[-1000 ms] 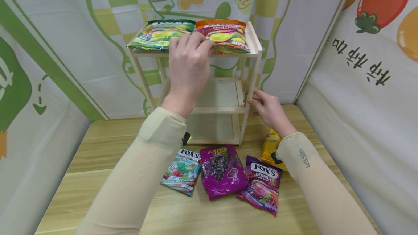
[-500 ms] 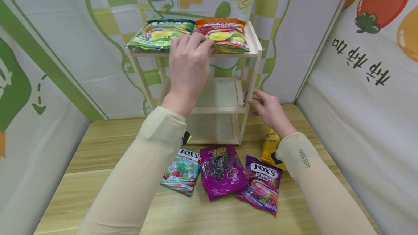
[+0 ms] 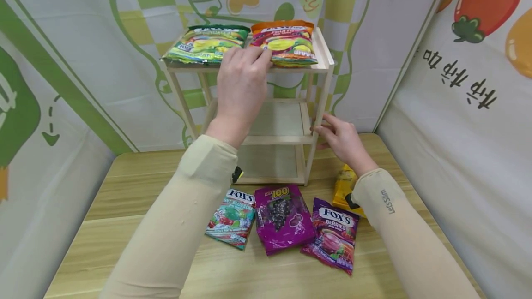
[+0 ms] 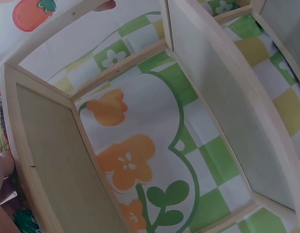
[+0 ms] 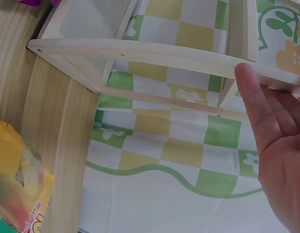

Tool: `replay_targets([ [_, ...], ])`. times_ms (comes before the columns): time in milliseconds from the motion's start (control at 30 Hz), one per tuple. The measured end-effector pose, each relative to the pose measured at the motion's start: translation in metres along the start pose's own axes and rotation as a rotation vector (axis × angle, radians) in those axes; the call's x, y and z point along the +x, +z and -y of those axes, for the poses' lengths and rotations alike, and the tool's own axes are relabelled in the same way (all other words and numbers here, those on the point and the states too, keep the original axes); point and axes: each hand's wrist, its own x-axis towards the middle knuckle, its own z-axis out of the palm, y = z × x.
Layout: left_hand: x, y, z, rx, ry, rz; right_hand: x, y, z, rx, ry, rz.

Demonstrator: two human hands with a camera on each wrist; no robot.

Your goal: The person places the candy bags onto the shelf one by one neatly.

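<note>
Three tiers of pale wood make up the shelf rack (image 3: pixel 272 140). On its top tier lie a green candy bag (image 3: pixel 203 43) and, to the right, an orange candy bag (image 3: pixel 287 40). My left hand (image 3: pixel 243 86) reaches up from the front, fingers bent at the orange bag's left front corner and pinching it. That hand is mostly cut off at the left edge of its wrist view. My right hand (image 3: pixel 342 140) holds the rack's front right post (image 5: pixel 188 58) near the middle tier, a fingertip (image 5: pixel 244 73) against the wood in the right wrist view.
On the wooden table (image 3: pixel 137 197) before the rack lie a teal candy bag (image 3: pixel 232 218), a purple grape candy bag (image 3: pixel 284 220) and a dark purple berries bag (image 3: pixel 332 236). A yellow bag (image 3: pixel 345 188) sits partly under the right forearm. Printed cloth (image 3: pixel 353 13) encloses the back and sides.
The orange candy bag has shifted slightly backward on the top tier, its far edge raised a little. The left hand moved slightly with it; the right hand stays at the post.
</note>
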Motion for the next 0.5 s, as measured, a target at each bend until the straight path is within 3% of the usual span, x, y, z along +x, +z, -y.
replay_targets([
  [500,-0.005,0.0018,0.0016,0.069,0.053,0.035,0.0005,0.0008,-0.0003,-0.005,0.001,-0.008],
])
